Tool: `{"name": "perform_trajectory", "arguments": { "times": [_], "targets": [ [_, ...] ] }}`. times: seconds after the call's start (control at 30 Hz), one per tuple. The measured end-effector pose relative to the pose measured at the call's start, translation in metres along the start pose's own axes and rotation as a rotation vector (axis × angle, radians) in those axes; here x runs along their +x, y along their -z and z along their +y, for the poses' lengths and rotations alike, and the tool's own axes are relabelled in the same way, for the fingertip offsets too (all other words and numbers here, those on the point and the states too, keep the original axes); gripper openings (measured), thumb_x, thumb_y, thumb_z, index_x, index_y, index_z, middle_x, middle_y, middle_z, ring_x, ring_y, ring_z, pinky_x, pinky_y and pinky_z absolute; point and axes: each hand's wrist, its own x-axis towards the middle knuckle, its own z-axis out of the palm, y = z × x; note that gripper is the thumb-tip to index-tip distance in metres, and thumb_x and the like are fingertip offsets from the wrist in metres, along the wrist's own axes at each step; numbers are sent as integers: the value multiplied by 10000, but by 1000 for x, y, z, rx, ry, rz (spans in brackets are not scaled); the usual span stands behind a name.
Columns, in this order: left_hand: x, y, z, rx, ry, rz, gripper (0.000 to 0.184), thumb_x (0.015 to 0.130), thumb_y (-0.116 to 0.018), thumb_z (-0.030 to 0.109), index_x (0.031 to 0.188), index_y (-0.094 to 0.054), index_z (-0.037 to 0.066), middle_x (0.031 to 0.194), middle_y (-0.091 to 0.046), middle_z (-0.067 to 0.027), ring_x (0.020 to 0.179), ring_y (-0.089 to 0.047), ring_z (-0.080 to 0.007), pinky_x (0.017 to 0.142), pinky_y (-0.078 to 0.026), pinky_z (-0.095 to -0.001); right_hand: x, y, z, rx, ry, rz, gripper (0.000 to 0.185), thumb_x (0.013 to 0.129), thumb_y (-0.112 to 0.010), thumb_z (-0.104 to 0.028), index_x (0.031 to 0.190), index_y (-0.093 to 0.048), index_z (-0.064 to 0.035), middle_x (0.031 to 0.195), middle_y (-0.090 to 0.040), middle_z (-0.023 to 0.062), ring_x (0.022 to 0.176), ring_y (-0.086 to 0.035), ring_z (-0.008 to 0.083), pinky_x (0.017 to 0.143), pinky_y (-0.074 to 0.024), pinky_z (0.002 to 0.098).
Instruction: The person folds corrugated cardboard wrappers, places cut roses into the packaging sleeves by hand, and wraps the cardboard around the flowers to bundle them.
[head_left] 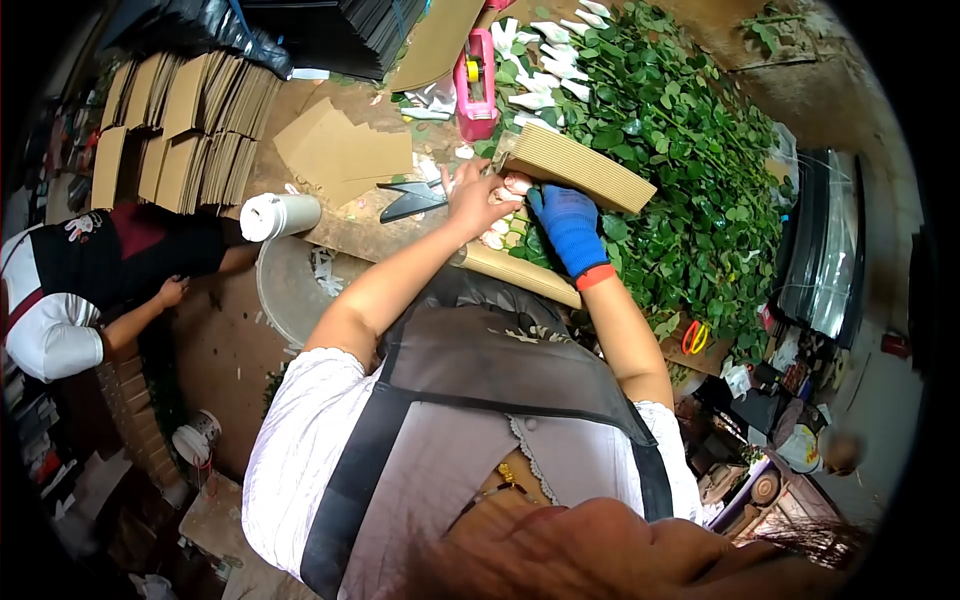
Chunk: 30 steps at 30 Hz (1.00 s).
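Note:
Bare and bent over the table, my left hand [472,200] has its thumb and fingers around pale pink rose heads [516,184]. My right hand [568,225] wears a blue knitted glove with an orange-red cuff. It is curled close beside the same roses, and whatever lies inside its fingers is hidden. A corrugated cardboard sheet [580,168] stands folded up behind the hands, and its near edge [520,276] shows in front of them. More pale heads and green stems lie between the two edges. Black-handled scissors [412,200] rest left of my left hand.
Leafy rose stems [680,190] are heaped right, with white-wrapped heads [550,70] at the back. Around the table are a pink tape dispenser [477,90], cardboard sheets [345,155], a white roll [280,216] and yellow-handled scissors [695,337]. Another person [110,260] is at left.

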Motion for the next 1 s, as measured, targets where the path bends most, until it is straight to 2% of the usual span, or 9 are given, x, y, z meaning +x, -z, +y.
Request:
{"name": "perform_trajectory", "arguments": {
  "times": [0.27,0.4,0.43,0.53,0.63,0.73,0.77,0.87,1.0],
  "targets": [
    [0,1,3,8,-45,18,379,673,-844,416,908,-756,132,1379,-497,-175,1366,-316,-368,1137,-14,-644,21,-29,-10,15,-46,62,409,938,-484,-430,883,-726,-105,881,-716,165,815,-689,354,764,-535,496],
    [1,2,1,-3,-13,-14,380,681,-838,421,897,-758,120,1393,-485,-180,1371,-307,-370,1146,-17,-633,1,-5,-7,41,55,52,318,918,-533,-395,994,-699,-135,918,-712,168,836,-687,360,765,-536,503],
    [2,3,1,-9,-9,-18,392,682,-837,424,913,-753,118,1396,-482,-180,1372,-304,-372,1148,-17,-632,-2,-8,-5,41,56,77,317,909,-555,-399,1083,-664,-157,964,-705,174,868,-682,357,786,-533,500],
    [-1,3,1,-8,-3,-26,434,682,-835,429,965,-737,115,1404,-474,-180,1377,-294,-378,1152,-14,-627,-5,-16,-2,34,50,110,339,906,-559,-414,1133,-646,-177,1011,-698,172,912,-673,348,807,-529,488],
    [2,-4,-2,0,15,-20,499,680,-832,432,1056,-702,130,1430,-444,-172,1387,-271,-390,1147,15,-638,-2,-5,6,51,0,-56,452,903,-559,-423,1281,-583,-176,1233,-635,164,1083,-633,324,907,-513,464],
    [5,-3,-1,-28,33,-61,428,686,-832,415,1026,-723,179,1455,-414,-161,1406,-237,-397,1125,50,-667,-5,-12,11,54,42,0,485,894,-576,-433,1318,-570,-197,1283,-607,167,1126,-612,332,942,-499,458],
    [3,-2,1,-73,-13,-30,345,693,-828,360,1005,-740,241,1471,-391,-156,1424,-207,-405,1104,76,-693,-2,-13,14,135,-8,-85,507,879,-591,-455,1314,-573,-196,1296,-602,168,1148,-600,340,968,-483,458],
    [2,-2,1,-108,-42,-36,302,697,-815,300,992,-750,285,1467,-392,-156,1432,-191,-414,1098,82,-699,1,-12,17,157,15,-158,535,861,-606,-483,1313,-574,-199,1309,-595,172,1165,-591,343,986,-471,458],
    [2,-13,-10,-63,-23,-24,339,699,-798,310,1018,-745,209,1461,-393,-169,1435,-199,-398,1123,78,-660,5,-25,32,188,83,-68,573,830,-624,-563,1290,-596,-222,1268,-621,165,1139,-605,346,970,-475,463]
  ]
}}
